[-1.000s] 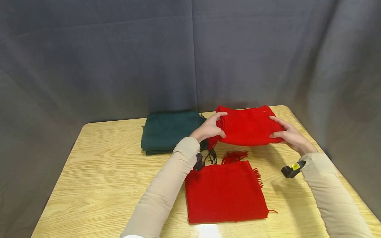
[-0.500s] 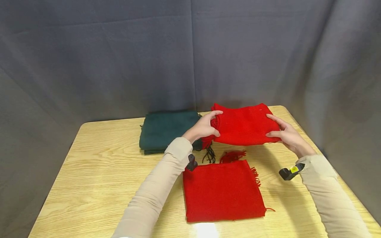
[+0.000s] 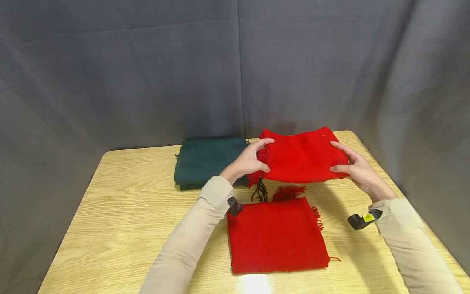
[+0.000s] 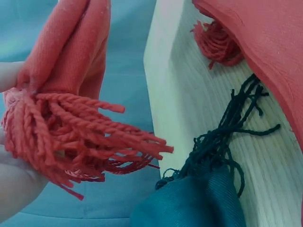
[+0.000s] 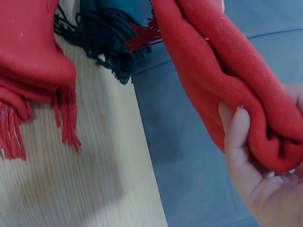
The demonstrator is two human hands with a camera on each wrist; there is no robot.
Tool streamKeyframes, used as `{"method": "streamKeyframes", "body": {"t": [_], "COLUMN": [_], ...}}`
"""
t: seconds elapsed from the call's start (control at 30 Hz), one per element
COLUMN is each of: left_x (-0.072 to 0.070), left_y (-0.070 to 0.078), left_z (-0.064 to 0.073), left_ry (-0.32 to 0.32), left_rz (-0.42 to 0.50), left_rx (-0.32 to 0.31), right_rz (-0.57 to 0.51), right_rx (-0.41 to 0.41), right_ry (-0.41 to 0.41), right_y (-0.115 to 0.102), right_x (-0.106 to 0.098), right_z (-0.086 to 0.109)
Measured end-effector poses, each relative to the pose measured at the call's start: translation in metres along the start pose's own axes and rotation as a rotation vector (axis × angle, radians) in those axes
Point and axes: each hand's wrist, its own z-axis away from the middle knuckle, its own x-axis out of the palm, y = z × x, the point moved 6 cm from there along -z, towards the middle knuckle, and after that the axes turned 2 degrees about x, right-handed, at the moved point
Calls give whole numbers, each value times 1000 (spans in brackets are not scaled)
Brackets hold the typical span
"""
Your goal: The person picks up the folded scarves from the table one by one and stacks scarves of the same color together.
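Note:
A folded red scarf (image 3: 301, 157) with fringe is held up above the table's back right part, between two hands. My left hand (image 3: 249, 160) grips its left end, thumb on the near side and fingers toward the far side; red fringe (image 4: 90, 137) hangs there in the left wrist view. At the other end my right hand (image 3: 361, 169) grips the folded edge, and the right wrist view shows its fingers (image 5: 239, 130) curled round the thick layers. The scarf's underside is hidden in the head view. A second folded red scarf (image 3: 277, 237) lies flat nearer the front.
A folded dark green scarf (image 3: 209, 161) lies at the back of the wooden table (image 3: 121, 220), left of the held scarf. Its dark fringe (image 3: 260, 191) reaches toward the front red scarf. Grey curtain (image 3: 165, 73) hangs behind the table.
Both hands keep their grip on the raised red scarf. It has shifted slightly left, most visibly at its left end. The scarves on the table look unmoved.

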Motion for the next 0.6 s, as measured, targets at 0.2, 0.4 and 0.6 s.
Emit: {"method": "streamKeyframes", "body": {"t": [0.2,0.4,0.6], "left_x": [-4,-8,-9], "left_y": [7,14,17], "left_z": [9,19,28], "left_ry": [-4,-28,-30], "left_rz": [-10,-55,-55], "left_rx": [34,53,99], "right_rz": [29,43,109], "right_rx": [-28,-46,-75], "right_ry": [6,15,12], "right_y": [-6,-5,-8], "right_x": [7,14,20], "right_z": [6,11,17]}}
